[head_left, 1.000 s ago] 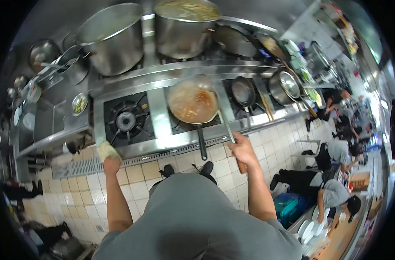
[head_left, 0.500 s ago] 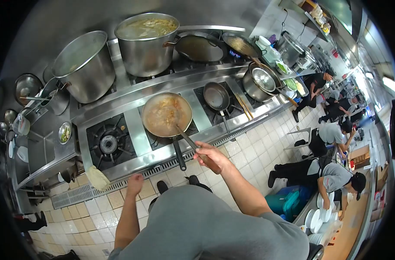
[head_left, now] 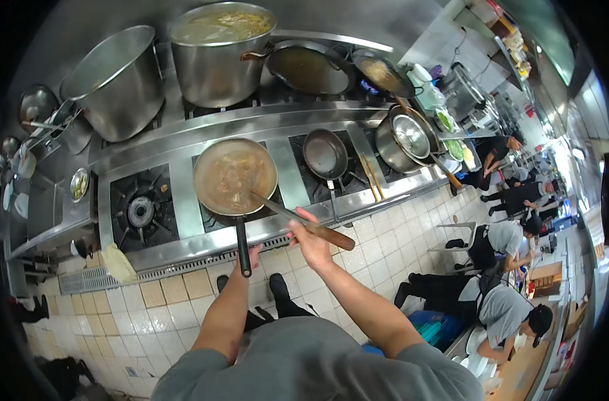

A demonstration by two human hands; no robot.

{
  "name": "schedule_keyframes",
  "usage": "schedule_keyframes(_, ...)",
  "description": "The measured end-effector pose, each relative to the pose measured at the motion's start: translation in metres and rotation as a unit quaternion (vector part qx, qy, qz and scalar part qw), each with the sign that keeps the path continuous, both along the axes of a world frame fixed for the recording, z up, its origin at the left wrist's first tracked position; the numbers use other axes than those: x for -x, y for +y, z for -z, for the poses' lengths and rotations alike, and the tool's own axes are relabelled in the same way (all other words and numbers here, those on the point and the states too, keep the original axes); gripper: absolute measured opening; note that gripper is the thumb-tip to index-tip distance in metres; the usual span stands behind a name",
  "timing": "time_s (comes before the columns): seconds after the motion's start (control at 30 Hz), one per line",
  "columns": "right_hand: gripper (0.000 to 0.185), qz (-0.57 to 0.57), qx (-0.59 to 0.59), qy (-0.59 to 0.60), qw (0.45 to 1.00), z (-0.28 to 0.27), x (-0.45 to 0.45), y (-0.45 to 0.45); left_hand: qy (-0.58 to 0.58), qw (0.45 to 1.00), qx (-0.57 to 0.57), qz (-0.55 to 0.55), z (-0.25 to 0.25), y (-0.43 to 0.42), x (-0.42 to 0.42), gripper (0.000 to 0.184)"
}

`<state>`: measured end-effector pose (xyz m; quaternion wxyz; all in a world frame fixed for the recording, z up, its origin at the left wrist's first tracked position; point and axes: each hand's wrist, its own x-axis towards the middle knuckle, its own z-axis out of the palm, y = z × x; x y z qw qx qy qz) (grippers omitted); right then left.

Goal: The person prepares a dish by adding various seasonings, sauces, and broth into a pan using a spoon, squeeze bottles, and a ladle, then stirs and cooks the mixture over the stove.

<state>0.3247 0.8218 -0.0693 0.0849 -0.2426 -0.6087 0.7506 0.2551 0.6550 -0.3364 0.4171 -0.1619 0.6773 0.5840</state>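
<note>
A round frying pan point(head_left: 208, 194) with a black handle stands on a burner, with brownish food in liquid point(head_left: 234, 175) inside it. My right hand point(head_left: 311, 242) holds a long metal cooking tool with a wooden handle point(head_left: 334, 236). Its shaft slopes down into the food, where the head is hidden. Fingers of my left hand point(head_left: 253, 256) show stretched out just behind and below the black pan handle point(head_left: 243, 247). The handle covers part of that hand; I cannot tell whether they touch.
Left of the pan is a bare burner point(head_left: 142, 211), with a pale cloth point(head_left: 120, 262) at the stove edge. A small dark pan point(head_left: 325, 155) sits to the right. Large stockpots point(head_left: 120, 90) stand behind. Co-workers point(head_left: 508, 304) are at a counter on the right.
My left hand has moved right and up, from beside the stove front to the pan handle. The pan handle now points more straight toward me. My right hand still has the tool, its shaft lying flatter.
</note>
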Motion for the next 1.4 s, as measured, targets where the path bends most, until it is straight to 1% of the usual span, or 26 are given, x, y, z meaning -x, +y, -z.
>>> schedule_keyframes(0.03,0.039,0.013,-0.109,-0.046,0.993,0.001,0.004,0.002,0.025,0.999,0.017,-0.035,-0.003,0.005,-0.007,0.062)
schedule_keyframes(0.1,0.036,0.005,-0.081,-0.036,0.996,-0.01,0.008,0.001,0.044,0.998,0.033,-0.007,0.042,0.0,-0.006,0.055)
schedule_keyframes(0.13,0.035,0.012,-0.093,-0.015,0.996,-0.014,0.009,-0.001,0.042,0.995,0.052,-0.075,0.036,0.003,-0.008,0.021)
schedule_keyframes(0.17,0.034,0.022,-0.104,0.007,0.994,-0.018,0.009,-0.001,0.199,0.958,-0.026,-0.206,0.077,0.013,-0.016,0.021)
schedule_keyframes(0.23,0.033,-0.011,-0.114,0.016,0.993,-0.027,0.005,-0.003,0.228,0.959,0.025,-0.168,0.131,0.01,-0.011,0.023)
schedule_keyframes(0.3,0.029,-0.039,-0.195,0.041,0.979,-0.041,-0.002,-0.006,0.245,0.961,0.055,-0.116,0.142,-0.001,-0.009,0.025)
schedule_keyframes(0.37,0.024,-0.037,-0.232,0.042,0.971,-0.043,-0.005,-0.004,0.262,0.96,0.08,-0.061,0.14,-0.007,-0.001,0.028)
schedule_keyframes(0.43,0.02,-0.062,-0.427,0.17,0.886,-0.052,-0.01,-0.004,0.307,0.948,0.085,0.01,0.134,-0.008,0.002,0.028)
schedule_keyframes(0.47,0.02,-0.057,-0.443,0.207,0.87,-0.055,-0.009,-0.006,0.223,0.972,0.071,0.014,0.124,-0.007,0.003,0.028)
schedule_keyframes(0.5,0.02,-0.056,-0.443,0.206,0.871,-0.059,-0.01,-0.006,0.223,0.972,0.07,0.015,0.113,-0.002,0.001,0.028)
schedule_keyframes(0.57,0.023,-0.092,-0.491,0.218,0.839,-0.067,-0.013,-0.006,0.32,0.937,-0.001,-0.144,0.118,0.006,-0.002,0.032)
schedule_keyframes(0.6,0.025,-0.092,-0.505,0.218,0.83,-0.07,-0.014,-0.007,0.32,0.936,0.0,-0.146,0.12,0.003,-0.002,0.032)
schedule_keyframes(0.67,0.025,-0.095,-0.521,0.23,0.816,-0.076,-0.018,-0.005,0.257,0.966,0.022,-0.017,0.095,-0.014,-0.001,0.032)
schedule_keyframes(0.7,0.025,-0.095,-0.538,0.242,0.802,-0.08,-0.02,-0.004,0.26,0.965,0.025,-0.018,0.08,-0.026,-0.003,0.032)
schedule_keyframes(0.77,0.025,-0.085,-0.549,0.248,0.793,-0.087,-0.026,0.0,0.144,0.989,-0.027,0.017,0.065,-0.055,-0.012,0.032)
schedule_keyframes(0.8,0.025,-0.075,-0.564,0.25,0.784,-0.091,-0.029,0.003,0.24,0.939,0.139,0.204,0.068,-0.068,-0.007,0.037)
schedule_keyframes(0.83,0.025,-0.074,-0.56,0.259,0.784,-0.096,-0.031,0.006,0.245,0.938,0.145,0.199,0.056,-0.084,-0.012,0.037)
schedule_keyframes(0.9,0.024,-0.023,-0.488,0.278,0.827,-0.105,-0.036,0.014,0.107,0.978,0.146,0.105,0.014,-0.113,-0.029,0.04)
schedule_keyframes(1.03,0.021,-0.018,-0.381,0.228,0.896,-0.092,-0.056,0.044,0.065,0.988,0.139,-0.021,-0.028,-0.183,-0.06,0.038)
schedule_keyframes(1.1,0.02,-0.031,-0.366,0.245,0.897,-0.102,-0.059,0.054,0.082,0.978,0.156,-0.109,-0.057,-0.214,-0.07,0.03)
schedule_keyframes(1.17,0.02,-0.046,-0.352,0.262,0.897,-0.104,-0.06,0.068,0.323,0.929,0.048,-0.173,-0.02,-0.27,-0.065,0.023)
schedule_keyframes(1.23,0.021,-0.037,-0.289,0.228,0.929,-0.1,-0.059,0.083,0.401,0.872,0.183,-0.212,-0.188,-0.252,-0.061,0.026)
schedule_keyframes(1.27,0.022,-0.017,-0.228,0.247,0.942,-0.096,-0.055,0.087,0.472,0.828,0.155,-0.26,-0.228,-0.262,-0.052,0.028)
schedule_keyframes(1.3,0.023,-0.02,-0.198,0.26,0.945,-0.095,-0.05,0.093,0.497,0.807,0.165,-0.274,-0.321,-0.248,-0.057,0.024)
schedule_keyframes(1.37,0.023,-0.017,-0.187,0.257,0.948,-0.103,-0.044,0.099,0.642,0.701,0.129,-0.283,-0.46,-0.229,-0.07,0.01)
schedule_keyframes(1.4,0.023,-0.014,-0.183,0.265,0.947,-0.107,-0.042,0.1,0.752,0.609,0.161,-0.193,-0.524,-0.223,-0.085,0.012)
